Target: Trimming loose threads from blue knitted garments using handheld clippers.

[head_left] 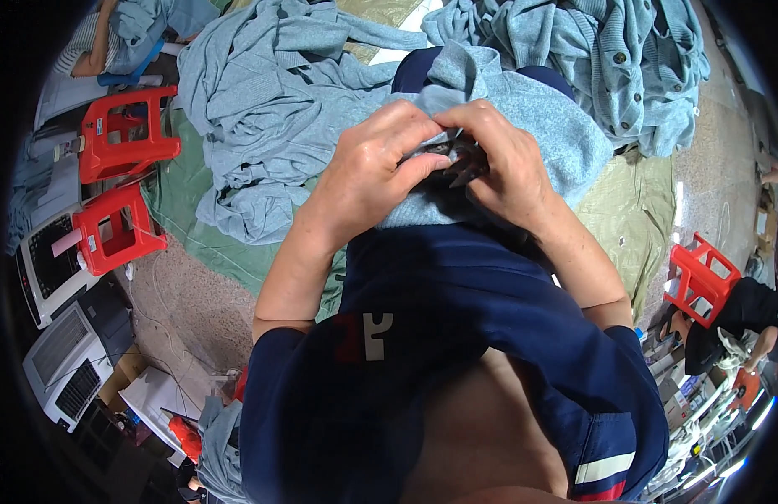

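A: L grip [374, 160]?
B: Pinching blue-grey knit [565, 126], spread o/ lap.
A: R grip [508, 164]?
B: Closed rnd dark tool [466, 161], just abv knit; exact type unclear.
A: Rest?
B: Knit piles [263, 109] ahead, L & R.

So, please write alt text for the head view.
A person's left hand and right hand work over a blue-grey knitted garment, the right holding a small dark tool, perhaps thread snips. Heaps of knitwear lie beyond; red plastic stools stand nearby.
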{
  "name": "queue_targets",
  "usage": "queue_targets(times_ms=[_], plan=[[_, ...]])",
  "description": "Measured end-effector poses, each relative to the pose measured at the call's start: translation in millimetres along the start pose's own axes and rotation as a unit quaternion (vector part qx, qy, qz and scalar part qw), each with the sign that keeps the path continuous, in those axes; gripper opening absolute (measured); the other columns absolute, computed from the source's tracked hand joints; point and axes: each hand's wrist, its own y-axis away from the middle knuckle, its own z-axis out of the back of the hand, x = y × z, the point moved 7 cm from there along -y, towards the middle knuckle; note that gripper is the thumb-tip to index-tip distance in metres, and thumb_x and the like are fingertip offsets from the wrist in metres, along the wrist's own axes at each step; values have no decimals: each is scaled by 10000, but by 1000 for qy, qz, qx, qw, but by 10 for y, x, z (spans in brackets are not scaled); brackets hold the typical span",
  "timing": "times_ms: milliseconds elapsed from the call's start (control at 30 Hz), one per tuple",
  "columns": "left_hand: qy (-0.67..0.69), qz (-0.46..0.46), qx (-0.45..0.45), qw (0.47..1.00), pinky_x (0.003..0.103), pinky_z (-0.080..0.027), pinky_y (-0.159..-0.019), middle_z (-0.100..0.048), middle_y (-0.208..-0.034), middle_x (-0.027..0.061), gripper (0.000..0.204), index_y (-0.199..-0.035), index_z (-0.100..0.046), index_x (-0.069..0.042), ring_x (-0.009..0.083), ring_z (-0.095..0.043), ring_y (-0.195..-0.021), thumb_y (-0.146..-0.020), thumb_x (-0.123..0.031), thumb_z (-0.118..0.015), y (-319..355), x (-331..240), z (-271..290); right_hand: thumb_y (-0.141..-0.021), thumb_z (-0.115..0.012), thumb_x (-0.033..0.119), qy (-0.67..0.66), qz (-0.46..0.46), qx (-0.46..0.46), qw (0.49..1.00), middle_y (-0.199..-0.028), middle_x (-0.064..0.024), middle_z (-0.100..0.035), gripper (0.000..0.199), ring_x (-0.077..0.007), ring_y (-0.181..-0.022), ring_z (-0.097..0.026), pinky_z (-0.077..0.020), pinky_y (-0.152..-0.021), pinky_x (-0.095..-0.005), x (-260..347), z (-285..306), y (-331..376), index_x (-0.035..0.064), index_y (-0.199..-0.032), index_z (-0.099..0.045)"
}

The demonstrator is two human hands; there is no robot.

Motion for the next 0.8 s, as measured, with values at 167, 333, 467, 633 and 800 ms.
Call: queue_targets(times_ms=[167,333,467,633,800], plan=[[-23,5,-62,998,291,-474,-587,-616,-816,94,241,-948,-655,24,214,-610,-694,-743,-57,-753,6,3,-4,-628,-663,-90,37,5,-19,999,-786,-79,-560,296,-243,-651,-587,-465,-548,-336,-126,-17,44,32,-883,-575],[-74,-10,-27,997,351,-482,-587,-597,-779,95,243,-850,-632,5,268,-597,-690,-758,-182,-755,2,149,-137,-642,-651,-96,-43,-55,-29,997,-758,-54,-546,245,-177,-623,-554,-422,-528,-280,-330,-13,85,34,-831,-564],[-117,-41,-14,992,351,-471,-566,-574,-746,80,241,-794,-603,-19,261,-580,-658,-759,-205,-751,3,175,-202,-649,-632,-102,-91,-91,-41,991,-760,-53,-547,235,-174,-614,-544,-420,-530,-276,-442,-4,136,30,-827,-555],[-203,-122,-83,968,351,-418,-524,-531,-681,83,153,-797,-604,-30,264,-534,-607,-760,-110,-730,-23,63,-175,-669,-629,-68,-11,-57,-2,998,-820,-82,-547,233,-261,-710,-585,-475,-612,-329,-318,-1,74,24,-859,-530],[-153,-17,-79,985,352,-431,-644,-569,-724,83,151,-804,-626,-13,262,-550,-679,-747,-121,-715,-37,474,-58,-682,-649,-2,230,-124,81,962,-971,-115,-532,312,-325,-852,-610,-514,-701,-405,-249,242,104,45,-967,-530]])
